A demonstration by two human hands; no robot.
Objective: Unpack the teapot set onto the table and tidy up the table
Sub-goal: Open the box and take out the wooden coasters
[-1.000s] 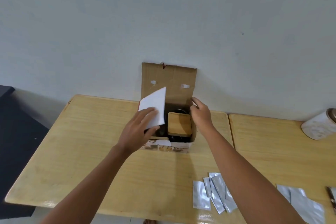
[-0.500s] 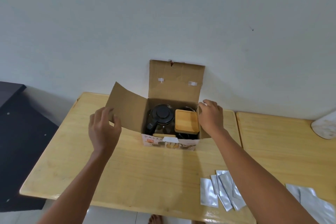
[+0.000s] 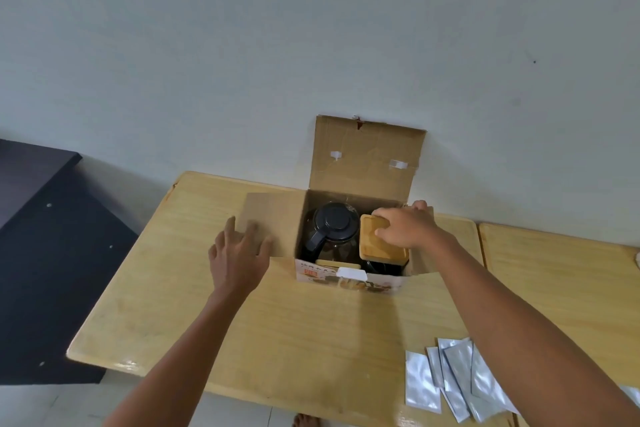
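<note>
Head view: open box [image 3: 349, 279] holds teapot [image 3: 334, 229]; right hand [image 3: 407, 227] grasps wooden-lidded container [image 3: 379, 244], left hand [image 3: 237, 255] flat.

One head-worn wide-angle view here, looking forward and down across the wooden table [image 3: 214, 315] toward the pale wall [image 3: 311, 28] beyond. It sits close, both forearms reaching in from the bottom edge.
</note>
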